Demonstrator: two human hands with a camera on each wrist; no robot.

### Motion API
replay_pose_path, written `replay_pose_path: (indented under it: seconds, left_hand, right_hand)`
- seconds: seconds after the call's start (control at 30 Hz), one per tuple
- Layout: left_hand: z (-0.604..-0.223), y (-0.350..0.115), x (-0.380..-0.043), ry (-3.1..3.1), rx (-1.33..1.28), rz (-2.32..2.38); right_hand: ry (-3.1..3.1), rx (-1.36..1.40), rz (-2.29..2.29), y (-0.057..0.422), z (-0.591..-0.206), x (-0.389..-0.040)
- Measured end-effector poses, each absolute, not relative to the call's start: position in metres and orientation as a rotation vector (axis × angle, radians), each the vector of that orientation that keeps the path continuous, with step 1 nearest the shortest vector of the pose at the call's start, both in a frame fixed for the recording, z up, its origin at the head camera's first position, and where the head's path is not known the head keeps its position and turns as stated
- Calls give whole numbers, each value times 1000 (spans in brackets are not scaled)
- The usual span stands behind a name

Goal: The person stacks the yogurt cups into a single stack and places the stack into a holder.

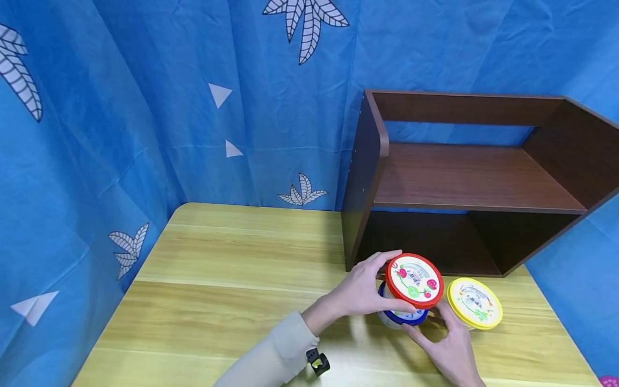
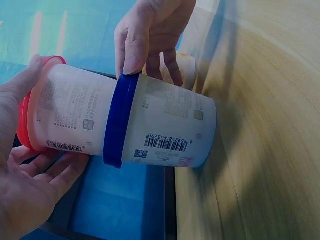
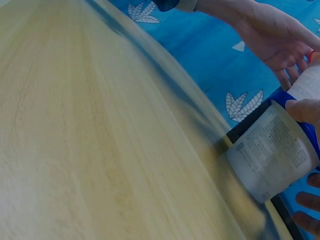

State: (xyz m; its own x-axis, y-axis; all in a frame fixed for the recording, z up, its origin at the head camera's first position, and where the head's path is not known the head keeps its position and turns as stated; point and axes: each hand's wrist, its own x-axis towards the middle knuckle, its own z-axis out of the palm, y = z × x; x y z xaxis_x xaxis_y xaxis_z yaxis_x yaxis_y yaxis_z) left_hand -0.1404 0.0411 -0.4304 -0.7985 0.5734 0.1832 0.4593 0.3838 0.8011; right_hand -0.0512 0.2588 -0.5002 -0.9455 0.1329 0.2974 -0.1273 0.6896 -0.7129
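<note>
A white tub with a red lid (image 1: 415,280), strawberries printed on its top, stands on a second white tub with a blue lid (image 2: 121,120). My left hand (image 1: 360,290) grips the upper tub around its red lid, thumb and fingers on opposite sides. Below it, my right hand (image 1: 453,349) holds the blue-lidded tub near the rim, its thumb on the lid's edge in the left wrist view. The lower tub's base is at the wooden tabletop. Just right of the stack sits a tub with a yellow lid (image 1: 475,303), touched by neither hand.
A dark brown two-tier shelf (image 1: 479,174) stands at the back right, directly behind the tubs. The light wooden table (image 1: 227,269) extends to the left. A blue curtain (image 1: 193,107) with leaf prints hangs behind it.
</note>
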Motion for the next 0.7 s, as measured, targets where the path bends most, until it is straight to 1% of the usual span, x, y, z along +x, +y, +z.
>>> replay_pose_path:
  seconds: [0.3,0.7]
  left_hand:
    - [-434,37,-137,2455,900,1414]
    - [-463,25,-133,2399,861,1500]
  right_hand:
    - [-2587,0,1119,260,-501,-51]
    - [-2626,-33,1118,261,-498,-50]
